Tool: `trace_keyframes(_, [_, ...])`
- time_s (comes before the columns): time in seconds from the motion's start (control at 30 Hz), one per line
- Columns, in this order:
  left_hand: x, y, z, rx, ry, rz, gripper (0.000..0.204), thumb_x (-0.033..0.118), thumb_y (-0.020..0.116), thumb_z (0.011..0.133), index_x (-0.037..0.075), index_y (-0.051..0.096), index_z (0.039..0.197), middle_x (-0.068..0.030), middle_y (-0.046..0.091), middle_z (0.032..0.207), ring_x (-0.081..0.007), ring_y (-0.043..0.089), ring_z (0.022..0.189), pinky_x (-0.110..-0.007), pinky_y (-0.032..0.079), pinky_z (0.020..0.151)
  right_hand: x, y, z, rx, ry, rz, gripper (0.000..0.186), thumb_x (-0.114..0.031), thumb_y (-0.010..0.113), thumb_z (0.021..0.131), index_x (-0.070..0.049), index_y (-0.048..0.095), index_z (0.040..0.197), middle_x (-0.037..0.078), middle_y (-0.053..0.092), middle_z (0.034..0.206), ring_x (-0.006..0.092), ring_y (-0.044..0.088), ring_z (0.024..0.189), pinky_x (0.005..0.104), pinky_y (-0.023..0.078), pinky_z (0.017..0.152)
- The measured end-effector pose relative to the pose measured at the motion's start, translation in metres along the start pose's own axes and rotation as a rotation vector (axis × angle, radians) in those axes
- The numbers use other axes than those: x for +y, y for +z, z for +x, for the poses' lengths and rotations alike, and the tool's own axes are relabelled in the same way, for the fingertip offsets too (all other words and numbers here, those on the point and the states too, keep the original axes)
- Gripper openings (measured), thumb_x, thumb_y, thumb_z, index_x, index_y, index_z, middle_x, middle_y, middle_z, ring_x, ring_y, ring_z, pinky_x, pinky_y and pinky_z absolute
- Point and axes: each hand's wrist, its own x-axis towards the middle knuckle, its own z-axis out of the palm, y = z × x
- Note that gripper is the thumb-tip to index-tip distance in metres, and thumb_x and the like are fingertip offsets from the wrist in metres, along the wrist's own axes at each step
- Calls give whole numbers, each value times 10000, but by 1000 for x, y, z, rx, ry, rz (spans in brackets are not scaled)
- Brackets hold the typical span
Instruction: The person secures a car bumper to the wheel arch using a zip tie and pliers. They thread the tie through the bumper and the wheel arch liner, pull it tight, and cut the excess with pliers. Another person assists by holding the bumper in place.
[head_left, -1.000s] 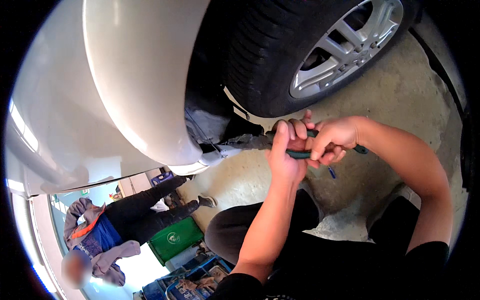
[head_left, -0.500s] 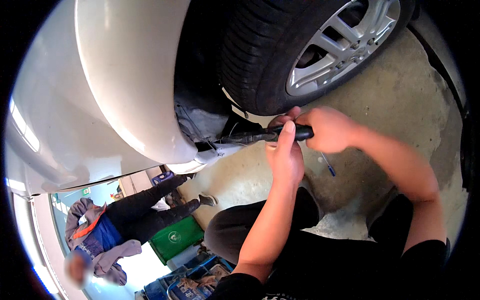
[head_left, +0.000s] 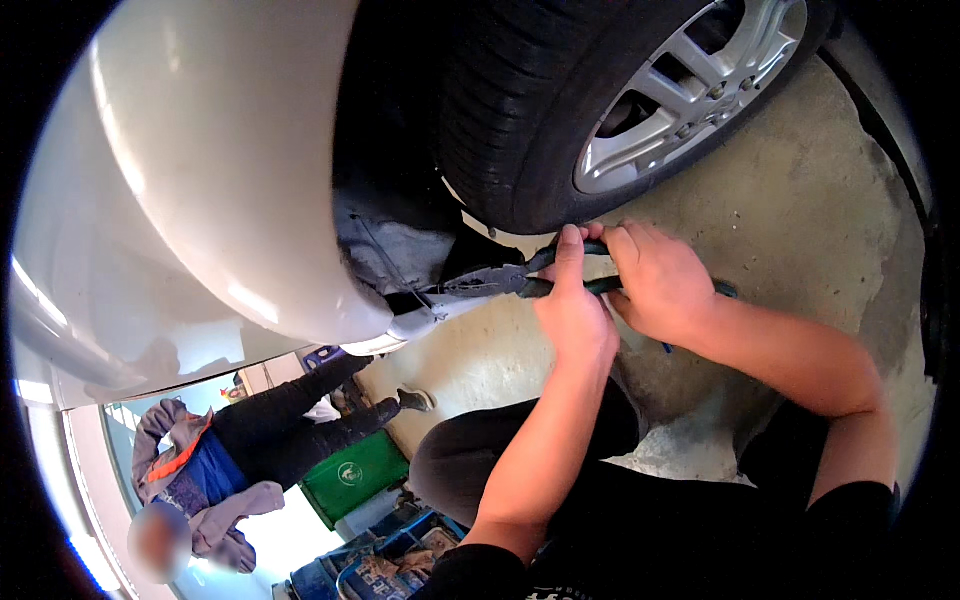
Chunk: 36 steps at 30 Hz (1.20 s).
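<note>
Both of my hands are wrapped round a pair of long-nosed pliers [head_left: 518, 279] with dark handles spread apart. My left hand [head_left: 578, 318] is closed on the handles near the pivot, its thumb pointing up. Farther back along the handles is my right hand [head_left: 662, 280], also closed, with one handle's end sticking out behind it. The jaws point left to the torn edge of the dark wheel-arch liner [head_left: 395, 250], beside the lower end of the white fender [head_left: 270, 200]. Whether the jaws pinch anything cannot be made out.
The tyre [head_left: 510, 130] with its silver wheel [head_left: 660, 125] stands just beyond my hands. A blue-handled tool [head_left: 668, 348] lies on the concrete floor [head_left: 800, 220], mostly behind my right forearm. At left are another person [head_left: 215, 450], a green box [head_left: 350, 480] and blue crates [head_left: 400, 560].
The pliers have turned and their handles now stand apart, where before they looked close together. My right hand has shifted its grip along the handles. My view has moved slightly.
</note>
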Motion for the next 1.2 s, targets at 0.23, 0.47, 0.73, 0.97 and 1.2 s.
trace_keyframes(0.23, [-8,-19,1,-361,109,-96,300,276,642,1016,77,580,1231,-160,654,1300,-235,619,1111,-374,493,934,47,-18,39,-765,57,626,268,-86,644,703,20,623,949,109,610,652,303,626,598,423,500,587])
trace_keyframes(0.47, [3,-6,-3,-205,50,-36,197,198,619,1018,32,604,1123,-150,708,1093,-240,657,1014,-376,526,887,46,-36,47,-972,323,807,333,-84,692,688,29,706,1001,51,643,731,175,634,693,308,507,652])
trace_keyframes(0.73, [6,8,-7,58,24,2,140,130,653,1000,36,639,1102,-95,735,1036,-182,658,998,-337,492,924,-18,-5,4,12,56,-14,487,-113,745,722,-13,549,1157,216,641,1029,415,652,935,506,513,763])
trace_keyframes(0.97, [-4,-29,1,-363,76,-218,351,113,705,952,47,531,1250,-176,619,1338,-197,573,1245,-365,421,1091,-16,-37,42,-409,91,380,340,-72,669,697,4,666,1028,210,635,781,390,647,736,465,498,676])
trace_keyframes(1.2, [34,-12,-4,-298,-166,13,258,249,742,960,15,714,1064,-109,744,1092,-172,701,871,-309,540,616,13,-49,72,-1092,449,770,312,-150,751,696,-8,684,965,69,696,794,171,652,660,320,510,614])
